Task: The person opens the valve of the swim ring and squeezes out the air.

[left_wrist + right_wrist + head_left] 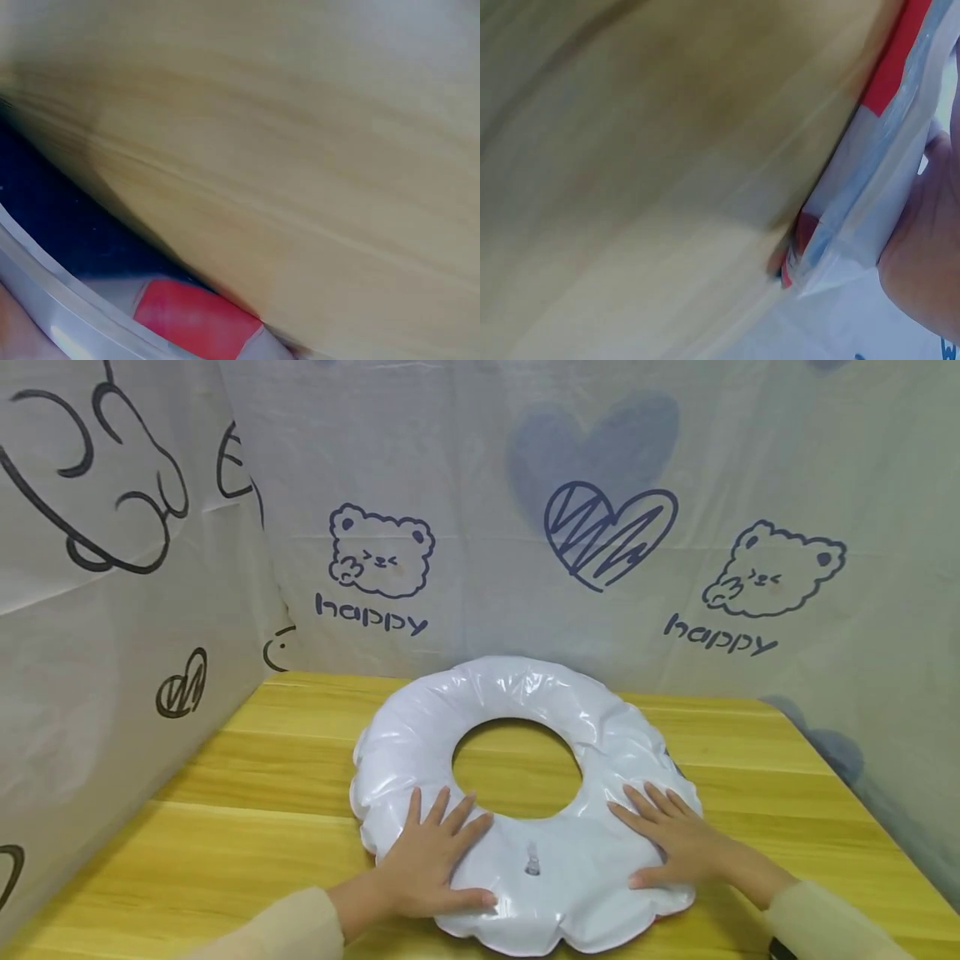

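A white inflatable swim ring [517, 685] lies on the wooden table, its shiny skin wrinkled along the seam. On its near side sits a small clear valve [532, 862]. My left hand [429, 858] rests on the ring's near left part with fingers spread. Across from it, my right hand [678, 839] presses on the near right part, fingers also spread. The left wrist view catches a red patch [199, 319] and dark blue on the ring's underside. In the right wrist view, the ring's edge [855, 195] shows red and white below the heel of my hand.
The yellow wood-grain table [247, 810] extends to both sides of the ring. A pale cloth [480, 460] printed with bears and hearts hangs behind, and another cloth [90, 652] stands along the left. A small black object [782, 949] shows by my right sleeve.
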`<state>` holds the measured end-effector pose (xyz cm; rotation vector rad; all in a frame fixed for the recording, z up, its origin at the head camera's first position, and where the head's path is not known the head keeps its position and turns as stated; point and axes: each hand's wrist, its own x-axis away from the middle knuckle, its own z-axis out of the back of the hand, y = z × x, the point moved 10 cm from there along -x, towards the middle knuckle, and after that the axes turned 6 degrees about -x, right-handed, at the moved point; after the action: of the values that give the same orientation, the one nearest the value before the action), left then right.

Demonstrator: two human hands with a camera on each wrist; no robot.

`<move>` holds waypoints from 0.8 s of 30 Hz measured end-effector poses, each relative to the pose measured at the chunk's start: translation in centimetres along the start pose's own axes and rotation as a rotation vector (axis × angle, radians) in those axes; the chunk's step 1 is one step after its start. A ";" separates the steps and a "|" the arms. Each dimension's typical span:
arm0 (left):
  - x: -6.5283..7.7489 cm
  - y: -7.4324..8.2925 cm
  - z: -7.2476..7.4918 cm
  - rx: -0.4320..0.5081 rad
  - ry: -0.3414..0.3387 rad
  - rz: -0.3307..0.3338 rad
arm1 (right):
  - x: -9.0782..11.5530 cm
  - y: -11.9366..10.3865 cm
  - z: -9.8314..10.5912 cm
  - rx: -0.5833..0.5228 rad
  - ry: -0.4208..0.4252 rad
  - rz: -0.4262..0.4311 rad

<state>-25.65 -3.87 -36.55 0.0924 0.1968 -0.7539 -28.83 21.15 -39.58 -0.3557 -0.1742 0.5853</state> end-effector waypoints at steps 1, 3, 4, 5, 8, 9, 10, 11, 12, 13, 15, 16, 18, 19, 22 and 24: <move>-0.1 0.3 0.0 -0.006 0.004 -0.004 | 0.2 0.4 0.1 -0.006 -0.003 0.001; -0.3 0.9 0.0 -0.008 0.009 -0.014 | 0.6 1.2 0.4 -0.008 -0.003 -0.004; -0.4 1.2 0.1 -0.012 0.010 -0.022 | 0.8 1.7 0.5 -0.002 0.002 -0.009; -0.4 1.5 0.1 -0.016 0.013 -0.032 | 1.0 2.1 0.7 0.018 0.009 -0.006; -0.7 2.2 0.1 -0.041 0.012 -0.061 | 1.5 3.4 1.3 0.063 0.038 -0.022; -0.7 2.4 0.0 -0.055 0.012 -0.070 | 1.7 3.7 1.4 0.075 0.046 -0.030; -0.8 2.5 0.0 -0.071 0.017 -0.077 | 1.9 4.1 1.6 0.083 0.052 -0.042; -0.8 2.6 0.0 -0.085 0.021 -0.080 | 2.1 4.3 1.7 0.085 0.057 -0.047; -0.9 2.5 0.0 -0.101 0.026 -0.078 | 2.3 4.5 1.9 0.076 0.065 -0.053; -0.9 2.4 0.1 -0.116 0.036 -0.076 | 2.4 4.5 2.1 0.066 0.073 -0.057; -0.9 1.9 0.2 -0.154 0.052 -0.059 | 2.7 4.5 2.6 0.040 0.095 -0.056; -0.9 1.5 0.2 -0.171 0.057 -0.045 | 2.8 4.2 2.8 0.023 0.112 -0.047; -0.9 0.9 0.2 -0.199 0.059 -0.025 | 2.9 3.6 3.0 -0.020 0.150 -0.013; -0.9 0.6 0.1 -0.204 0.055 -0.018 | 2.9 3.1 3.0 -0.037 0.170 0.011; -0.9 0.3 -0.3 -0.160 0.035 -0.012 | 2.8 1.4 2.3 -0.117 0.214 0.084; -1.0 0.4 -0.6 -0.087 0.021 -0.016 | 2.5 0.2 1.4 -0.185 0.214 0.120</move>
<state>-26.18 -2.81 -36.95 0.0163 0.2505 -0.7596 -27.28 23.12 -38.26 -0.6085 -0.0005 0.6463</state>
